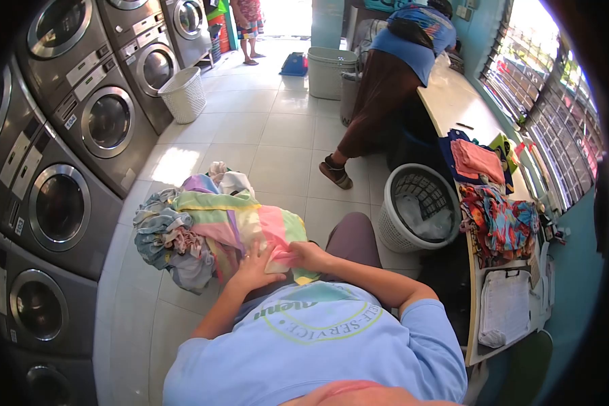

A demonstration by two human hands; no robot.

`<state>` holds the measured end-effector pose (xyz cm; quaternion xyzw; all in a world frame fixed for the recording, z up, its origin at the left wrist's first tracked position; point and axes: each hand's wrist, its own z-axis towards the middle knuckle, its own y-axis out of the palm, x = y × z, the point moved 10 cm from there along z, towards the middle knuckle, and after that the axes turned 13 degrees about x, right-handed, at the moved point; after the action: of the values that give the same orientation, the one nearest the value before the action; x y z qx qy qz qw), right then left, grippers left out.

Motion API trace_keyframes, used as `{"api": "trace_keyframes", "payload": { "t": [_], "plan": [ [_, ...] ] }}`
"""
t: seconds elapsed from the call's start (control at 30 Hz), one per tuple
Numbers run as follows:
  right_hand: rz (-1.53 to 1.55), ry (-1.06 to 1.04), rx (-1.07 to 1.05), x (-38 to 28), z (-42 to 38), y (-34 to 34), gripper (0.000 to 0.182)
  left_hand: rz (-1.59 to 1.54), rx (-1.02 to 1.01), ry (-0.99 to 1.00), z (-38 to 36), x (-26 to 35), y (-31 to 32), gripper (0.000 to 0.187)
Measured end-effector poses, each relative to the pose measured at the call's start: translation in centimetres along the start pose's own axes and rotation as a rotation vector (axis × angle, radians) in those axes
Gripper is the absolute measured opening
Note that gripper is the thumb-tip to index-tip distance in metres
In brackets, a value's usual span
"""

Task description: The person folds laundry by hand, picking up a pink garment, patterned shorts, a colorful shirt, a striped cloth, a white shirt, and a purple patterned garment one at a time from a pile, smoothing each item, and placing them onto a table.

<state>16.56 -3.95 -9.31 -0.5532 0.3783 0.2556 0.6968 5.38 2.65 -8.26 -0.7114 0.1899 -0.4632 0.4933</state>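
Note:
A pastel cloth (233,220) with yellow, green, pink and purple bands lies over my lap and spreads onto the laundry pile in front of me. My left hand (254,271) rests flat on its near part, fingers stretched and thumb out to the side. Just to the right, my right hand (309,258) is closed around a bunched pink fold of the same cloth. Beyond and to the left, crumpled blue-grey laundry (161,227) is heaped together. What supports the heap is hidden.
Stacked dryers (61,206) line the left wall. A grey laundry basket (418,210) with a clear plastic bag inside stands at my right, beside a table (446,101) bearing folded clothes (477,161). Another person (392,61) leans over its far end. A white basket (183,95) stands farther back.

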Motion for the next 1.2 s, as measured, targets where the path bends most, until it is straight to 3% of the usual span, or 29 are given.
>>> {"api": "trace_keyframes", "payload": {
  "t": [0.03, 0.07, 0.23, 0.4, 0.5, 0.53, 0.6, 0.63, 0.67, 0.73, 0.77, 0.8, 0.87, 0.93, 1.07, 1.2],
  "plan": [
    [0.04, 0.12, -0.023, 0.1, 0.2, -0.2, 0.045, -0.027, 0.046, 0.041, -0.1, 0.0, -0.2, 0.098],
    [0.023, 0.091, 0.008, -0.7, 0.4, -1.1, 0.031, -0.053, 0.093, 0.082, -0.3, 0.1, -0.4, 0.097],
    [0.084, 0.09, 0.089, -7.2, 0.3, -7.9, 0.017, -0.178, 0.31, 0.251, -0.4, 2.5, -3.1, 0.094],
    [0.168, -0.07, 0.173, -15.5, -2.8, -15.0, 0.012, -0.186, 0.894, 0.312, -0.1, 2.8, -9.4, 0.076],
    [0.373, -0.178, 0.283, -18.1, -6.3, -19.5, 0.014, -0.249, 0.862, 0.239, 0.6, 3.2, -11.6, 0.07],
    [0.502, -0.204, 0.341, -18.3, -7.7, -21.5, 0.015, -0.214, 0.94, 0.254, 0.9, 3.1, -12.2, 0.05],
    [0.59, -0.149, 0.587, -17.6, -11.2, -26.2, 0.019, -0.192, 0.851, 0.245, 2.0, 2.2, -11.3, 0.035],
    [0.452, -0.274, 0.792, -16.5, -13.7, -29.4, 0.025, -0.178, 0.808, 0.243, 2.6, 2.1, -11.0, 0.028],
    [0.545, -0.206, 0.978, -11.5, -16.8, -32.3, 0.024, -0.091, 0.922, 0.264, 1.7, 3.1, -12.4, 0.014],
    [0.799, -0.221, 1.192, -10.1, -19.8, -35.3, 0.024, -0.243, 0.856, 0.19, 2.6, 1.1, -12.6, 0.014],
    [0.742, -0.187, 1.293, -9.7, -20.8, -36.2, 0.019, -0.318, 0.823, 0.153, 3.1, -0.3, -12.8, 0.014],
    [0.684, -0.144, 1.392, -9.4, -21.8, -37.1, 0.015, -0.297, 0.932, 0.223, 2.7, -1.1, -14.1, 0.015],
    [0.728, -0.097, 1.351, -8.2, -21.9, -37.7, 0.014, -0.567, 1.089, 0.068, 1.1, -3.8, -17.0, 0.019],
    [0.81, -0.057, 1.306, -7.8, -21.2, -37.3, 0.014, -0.825, 1.223, 0.076, -1.2, -4.4, -20.9, 0.021],
    [0.733, -0.053, 1.366, -7.5, -20.0, -37.0, 0.014, -0.901, 1.442, 0.104, -6.1, -3.8, -26.5, 0.018],
    [0.852, -0.116, 1.288, -8.3, -18.5, -36.5, 0.015, -0.853, 1.623, 0.131, -9.8, -4.0, -28.6, 0.02]
  ]
}}
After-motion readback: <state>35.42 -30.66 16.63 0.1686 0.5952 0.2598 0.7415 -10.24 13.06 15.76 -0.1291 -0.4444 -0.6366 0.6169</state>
